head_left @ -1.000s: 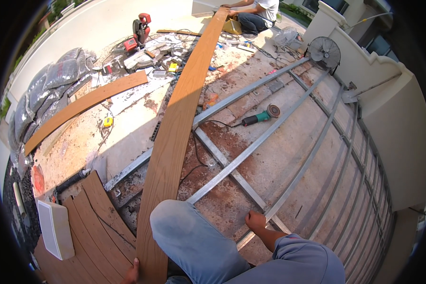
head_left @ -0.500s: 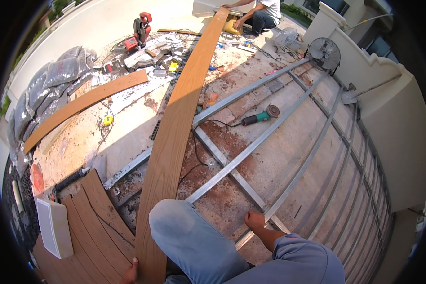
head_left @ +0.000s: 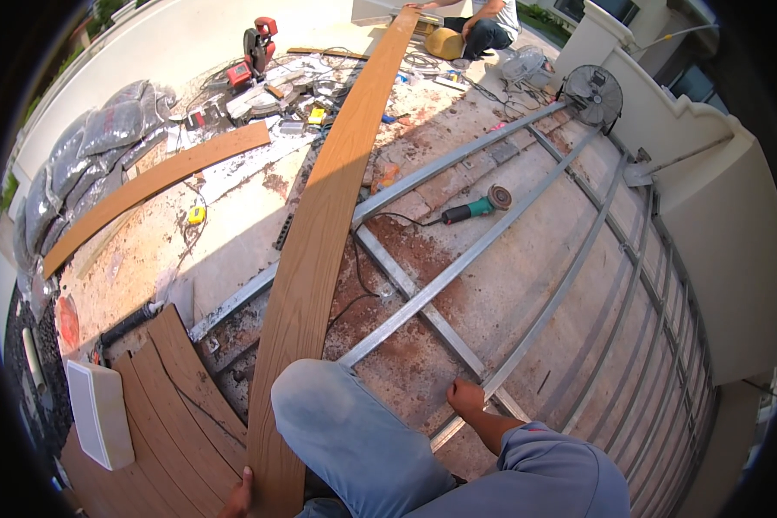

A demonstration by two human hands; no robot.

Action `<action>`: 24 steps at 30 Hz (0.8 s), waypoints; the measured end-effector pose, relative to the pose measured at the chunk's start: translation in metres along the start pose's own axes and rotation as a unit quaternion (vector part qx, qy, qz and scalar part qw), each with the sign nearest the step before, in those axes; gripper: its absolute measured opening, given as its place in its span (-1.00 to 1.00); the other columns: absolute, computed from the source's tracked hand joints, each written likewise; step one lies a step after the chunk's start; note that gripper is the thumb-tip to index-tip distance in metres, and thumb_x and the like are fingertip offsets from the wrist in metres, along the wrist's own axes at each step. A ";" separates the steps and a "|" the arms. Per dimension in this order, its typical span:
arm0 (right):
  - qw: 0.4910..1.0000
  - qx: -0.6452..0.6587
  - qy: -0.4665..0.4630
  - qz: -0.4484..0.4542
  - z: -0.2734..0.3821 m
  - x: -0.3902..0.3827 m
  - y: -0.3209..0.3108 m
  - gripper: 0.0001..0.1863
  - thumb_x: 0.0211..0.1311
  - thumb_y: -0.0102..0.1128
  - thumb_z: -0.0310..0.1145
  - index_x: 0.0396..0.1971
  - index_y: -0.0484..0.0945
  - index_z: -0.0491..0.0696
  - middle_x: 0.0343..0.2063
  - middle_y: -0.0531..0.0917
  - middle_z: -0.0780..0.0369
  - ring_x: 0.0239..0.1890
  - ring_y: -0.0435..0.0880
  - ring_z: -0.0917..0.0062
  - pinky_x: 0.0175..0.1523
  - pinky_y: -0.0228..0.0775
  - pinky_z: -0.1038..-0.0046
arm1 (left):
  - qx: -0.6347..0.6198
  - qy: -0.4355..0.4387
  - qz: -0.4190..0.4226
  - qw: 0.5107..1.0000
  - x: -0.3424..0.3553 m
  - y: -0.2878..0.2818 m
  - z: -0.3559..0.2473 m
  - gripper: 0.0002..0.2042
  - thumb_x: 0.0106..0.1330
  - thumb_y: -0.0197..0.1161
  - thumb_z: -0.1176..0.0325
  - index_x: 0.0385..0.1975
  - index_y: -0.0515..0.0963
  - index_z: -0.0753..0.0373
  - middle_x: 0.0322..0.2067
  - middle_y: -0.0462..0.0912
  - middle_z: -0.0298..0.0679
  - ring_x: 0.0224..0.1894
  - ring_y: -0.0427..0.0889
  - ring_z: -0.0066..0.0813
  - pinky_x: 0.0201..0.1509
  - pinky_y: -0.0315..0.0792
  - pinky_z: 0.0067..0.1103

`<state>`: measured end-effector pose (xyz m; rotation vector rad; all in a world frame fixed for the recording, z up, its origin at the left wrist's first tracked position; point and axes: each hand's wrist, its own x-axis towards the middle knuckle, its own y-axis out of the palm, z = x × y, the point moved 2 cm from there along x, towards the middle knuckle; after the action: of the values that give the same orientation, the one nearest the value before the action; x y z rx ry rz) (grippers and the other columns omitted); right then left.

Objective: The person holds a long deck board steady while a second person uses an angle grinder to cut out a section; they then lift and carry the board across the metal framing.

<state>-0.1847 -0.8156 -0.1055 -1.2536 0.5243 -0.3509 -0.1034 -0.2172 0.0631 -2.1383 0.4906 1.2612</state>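
Observation:
A long brown wood-grain deck board (head_left: 315, 224) runs from beside my knee to the far end of the yard. At its near end my left hand (head_left: 238, 495) grips the left edge, the thumb showing against the board and the other fingers mostly hidden. My right hand (head_left: 466, 398) is closed in a fist with nothing visible in it, near a crossing of the metal frame (head_left: 423, 298). A co-worker (head_left: 488, 30) crouches at the board's far end, one hand on it. Close to that person is a rounded yellow object (head_left: 445, 43), its kind unclear.
A green angle grinder (head_left: 476, 207) with a black cord lies between the frame bars. Laid decking (head_left: 168, 414) carries a white box-like piece (head_left: 100, 416). Further off are a shorter board (head_left: 160, 186), filled plastic bags (head_left: 112, 129), a red power saw (head_left: 257, 52), scattered tools and a floor fan (head_left: 592, 97).
The co-worker has shifted slightly, and the yellow object now sits a little further right. The long board and both my hands stay almost where they were.

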 end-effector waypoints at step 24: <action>1.000 -0.006 0.014 0.013 0.002 0.002 -0.001 -0.73 0.17 0.12 -0.15 -0.45 0.60 -0.06 -0.50 0.68 0.05 -0.42 0.67 0.09 -0.27 0.50 0.07 | 0.028 0.009 0.006 1.000 -0.003 0.001 -0.006 0.04 0.39 -0.43 -0.42 0.17 0.32 0.72 0.22 0.40 0.29 0.37 0.30 -0.01 0.46 0.10 -0.45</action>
<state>-0.1823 -0.8152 -0.1046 -1.2541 0.5669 -0.3444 -0.1013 -0.2216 0.0675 -2.1044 0.5406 1.2224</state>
